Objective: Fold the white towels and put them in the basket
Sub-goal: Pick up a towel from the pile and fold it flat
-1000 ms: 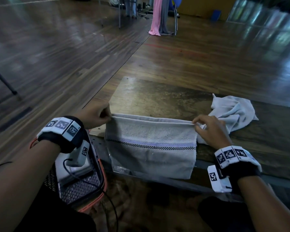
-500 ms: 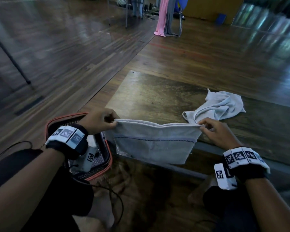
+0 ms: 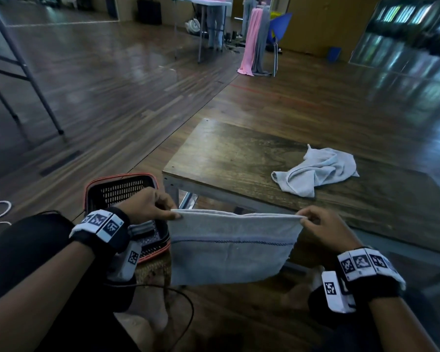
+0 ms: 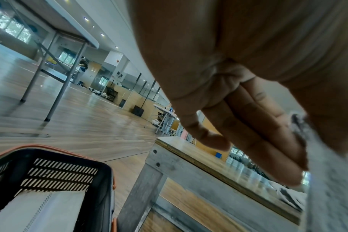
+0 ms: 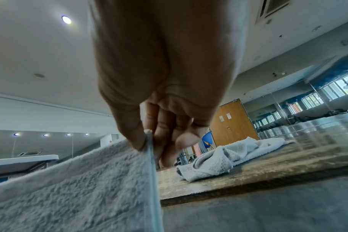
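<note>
White terry towels are the work: 1 folded white towel with a thin dark stitched stripe (image 3: 230, 246) hangs in the air, stretched flat between both hands in front of the near edge of the low wooden table with a metal frame (image 3: 229, 158). At its top left corner the left hand (image 3: 144, 208) pinches the doubled edge between thumb and fingers; at the top right corner the right hand (image 3: 324, 228) pinches it the same way, thumb against fingers (image 5: 163, 130). Below and behind the left grip stands the black slotted plastic basket with an orange rim (image 3: 123, 189), with 1 folded white towel already inside (image 4: 40, 211). Beyond the right grip, 1 crumpled white towel (image 3: 318, 174) lies on the tabletop, well apart from both hands.
</note>
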Tool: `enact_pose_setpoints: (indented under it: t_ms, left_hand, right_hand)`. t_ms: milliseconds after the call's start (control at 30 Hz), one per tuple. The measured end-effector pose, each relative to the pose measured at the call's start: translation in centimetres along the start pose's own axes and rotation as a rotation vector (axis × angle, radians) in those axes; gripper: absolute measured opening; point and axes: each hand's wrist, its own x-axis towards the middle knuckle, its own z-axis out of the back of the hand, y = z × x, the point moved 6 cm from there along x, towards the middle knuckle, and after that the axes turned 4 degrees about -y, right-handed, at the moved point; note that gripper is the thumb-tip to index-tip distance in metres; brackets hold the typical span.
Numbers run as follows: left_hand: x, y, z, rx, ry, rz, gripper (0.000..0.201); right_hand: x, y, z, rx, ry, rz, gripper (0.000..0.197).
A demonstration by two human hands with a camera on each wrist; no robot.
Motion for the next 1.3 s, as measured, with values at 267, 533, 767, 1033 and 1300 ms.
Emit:
enact_pose_setpoints:
  t_ms: [267, 533, 767, 1033, 1300]
  left_hand:
    - [-0.3, -1.9, 2.4, -0.096, -0.072, -0.091, 0.022]
    - [6.6, -14.0, 12.8, 0.207, -0.476, -0.379, 0.018]
    - [8.2, -20.0, 18.2, 0.203, -0.816, -0.553, 0.012]
    - [10.0, -5.7, 10.6, 0.115, -0.432, -0.232, 0.033]
    - [12.3, 3.0, 4.4, 0.109, -0.187, -0.024, 0.016]
  right_hand:
    - [0.3, 1.0, 1.7, 0.123, 0.112, -0.030, 0.008]
    - [9.4, 8.6, 13.4, 0.145, -0.452, 0.182, 0.016]
    - [11.7, 11.6, 20.2, 0.243, -0.701, 0.297, 0.018]
    - [10.8, 5.0, 7.3, 0.254, -0.227, 0.141, 0.027]
    - [11.8, -1.9, -3.0, 0.256, -0.049, -0.095, 0.016]
